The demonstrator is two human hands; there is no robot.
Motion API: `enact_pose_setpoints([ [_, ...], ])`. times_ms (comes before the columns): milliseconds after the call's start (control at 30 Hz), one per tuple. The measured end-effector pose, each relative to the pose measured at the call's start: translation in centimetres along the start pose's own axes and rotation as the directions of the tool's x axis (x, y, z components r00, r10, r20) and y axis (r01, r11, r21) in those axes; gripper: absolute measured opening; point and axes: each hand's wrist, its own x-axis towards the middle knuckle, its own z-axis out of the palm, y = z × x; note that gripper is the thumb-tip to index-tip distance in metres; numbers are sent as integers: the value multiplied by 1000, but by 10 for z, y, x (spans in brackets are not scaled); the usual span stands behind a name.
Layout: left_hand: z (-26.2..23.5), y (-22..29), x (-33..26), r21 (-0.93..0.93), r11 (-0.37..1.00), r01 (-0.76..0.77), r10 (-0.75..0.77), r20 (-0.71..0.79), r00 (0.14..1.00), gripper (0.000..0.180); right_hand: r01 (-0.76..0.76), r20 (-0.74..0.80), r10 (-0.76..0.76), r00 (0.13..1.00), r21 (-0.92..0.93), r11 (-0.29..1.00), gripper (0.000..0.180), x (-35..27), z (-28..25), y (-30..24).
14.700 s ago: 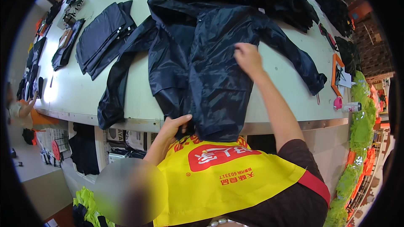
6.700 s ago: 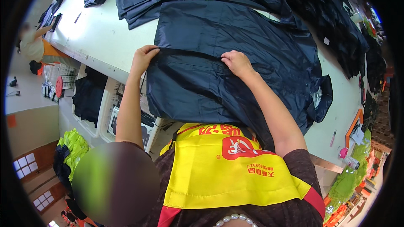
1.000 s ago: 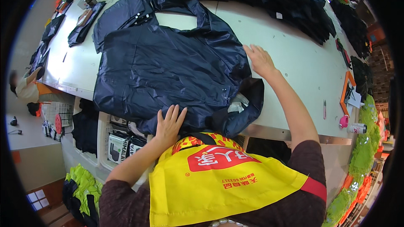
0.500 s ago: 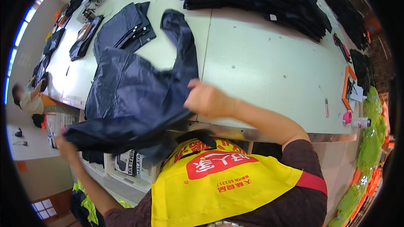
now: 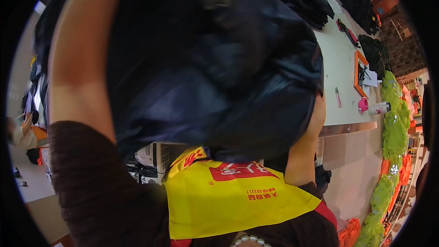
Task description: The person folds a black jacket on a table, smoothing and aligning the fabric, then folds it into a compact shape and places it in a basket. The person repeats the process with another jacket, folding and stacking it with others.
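Observation:
A dark navy jacket (image 5: 215, 64) is lifted off the table and hangs bunched close to the camera, filling most of the view. My left forearm (image 5: 80, 64) rises along its left side and my right forearm (image 5: 304, 151) goes up under its lower right edge. Both of my hands are hidden behind or above the fabric, which they carry between them. My yellow apron (image 5: 228, 196) shows below the jacket.
The pale table (image 5: 338, 59) runs along the right, with an orange frame (image 5: 359, 71), a pink object (image 5: 362, 105) and a small can (image 5: 378, 108) on it. Dark garments (image 5: 366, 4) are piled further back. Green bundles (image 5: 393, 123) line the right; another person (image 5: 18, 130) sits far left.
The jacket has gone from flat on the table, through a sweep to my left, to held up in front of the camera. My left arm has swung upward.

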Motion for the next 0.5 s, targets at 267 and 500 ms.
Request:
enact_pose_setpoints([
  [267,189,10,-284,11,959,285,-267,382,885,48,-421,-56,593,803,651,631,64,-14,-168,157],
  [500,130,71,-443,399,234,887,-965,207,161,55,-478,-304,671,676,512,714,51,-114,-57,160],
])
